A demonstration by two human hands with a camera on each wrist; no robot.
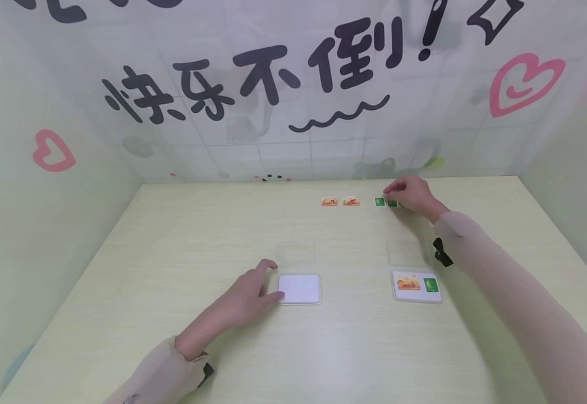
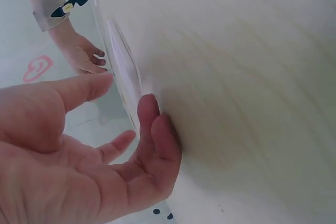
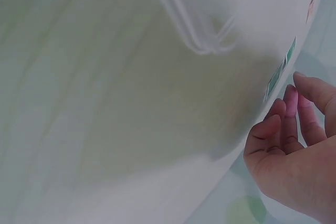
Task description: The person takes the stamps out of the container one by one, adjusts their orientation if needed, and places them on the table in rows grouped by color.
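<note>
At the back of the table, my right hand [image 1: 413,196] reaches over two small green stamp-like stickers [image 1: 380,201], its fingertips close beside the right one. In the right wrist view the thumb and fingers are bent loosely, with nothing visible between them, near the green stickers [image 3: 274,81]. My left hand [image 1: 248,294] rests by a blank white card [image 1: 305,289] in a clear case. Its thumb is at the card's left edge and its index finger is bent beyond the corner. The left wrist view shows this card [image 2: 125,59] edge-on past the fingers.
Two orange picture stickers [image 1: 330,201] lie left of the green ones. Front right is a white cased card [image 1: 414,297] bearing one orange and one green sticker. Faint clear rectangular covers [image 1: 296,253] lie behind both cards. A printed curtain [image 1: 273,146] borders the table's back edge.
</note>
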